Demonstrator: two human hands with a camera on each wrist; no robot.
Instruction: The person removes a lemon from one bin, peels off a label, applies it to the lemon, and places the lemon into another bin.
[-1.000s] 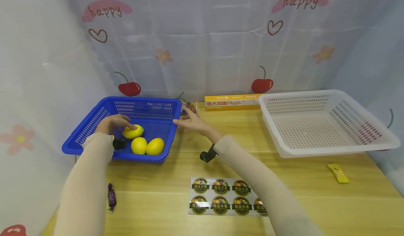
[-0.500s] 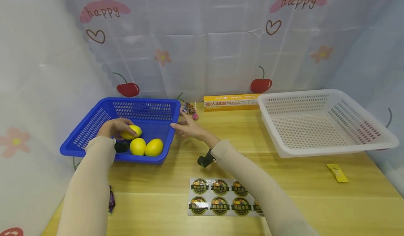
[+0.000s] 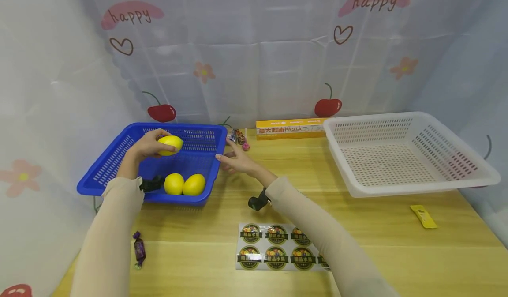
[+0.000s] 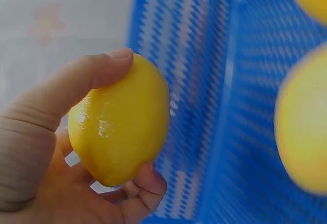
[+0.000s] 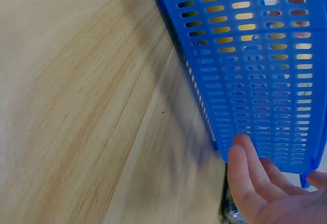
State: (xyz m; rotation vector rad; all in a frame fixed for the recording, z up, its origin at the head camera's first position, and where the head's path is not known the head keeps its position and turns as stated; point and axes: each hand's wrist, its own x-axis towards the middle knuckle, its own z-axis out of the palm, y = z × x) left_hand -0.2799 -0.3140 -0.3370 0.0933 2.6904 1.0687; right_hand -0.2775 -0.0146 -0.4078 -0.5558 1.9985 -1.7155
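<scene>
My left hand (image 3: 147, 147) grips a yellow lemon (image 3: 171, 145) above the floor of the blue plastic basket (image 3: 174, 198). In the left wrist view, the thumb lies over the top of this lemon (image 4: 130, 124) and the fingers curl round its underside. Two more lemons sit side by side at the basket's front right, a left one (image 3: 173, 184) and a right one (image 3: 194, 185). My right hand (image 3: 241, 161) is at the basket's right side, its thumb at the rim. In the right wrist view its extended fingers (image 5: 245, 175) are against the slotted outer wall.
A white slotted basket (image 3: 420, 190) stands at the right. A sheet of round stickers (image 3: 276, 247) lies in front, partly under the right sleeve. A purple wrapped candy (image 3: 139, 249), a yellow packet (image 3: 423, 216), a pasta box (image 3: 291, 129) and a pink lollipop (image 3: 246, 147) lie around.
My left hand has taken hold of the rear lemon and lifted it up off the basket floor. My right hand stays by the basket's right rim, having shifted slightly.
</scene>
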